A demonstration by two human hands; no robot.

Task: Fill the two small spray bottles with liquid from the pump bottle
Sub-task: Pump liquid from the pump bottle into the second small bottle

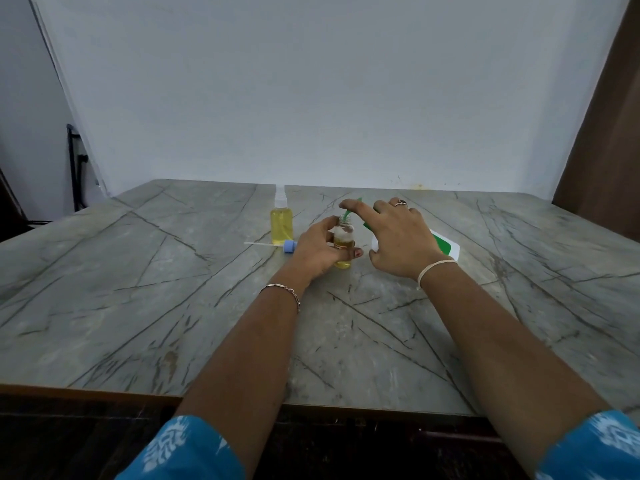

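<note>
Now left hand grip wraps open spray bottle; right hand presses pump bottle. I judge nozzle misalignment would spill onto bench.

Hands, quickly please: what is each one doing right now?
Left hand: closed around the open small spray bottle.
Right hand: on the pump bottle, forefinger on its green pump head.

The right hand hides most of the pump bottle; only its white and green far-right end shows. The left hand covers the open spray bottle's label. The counter runs off both side edges.
</note>
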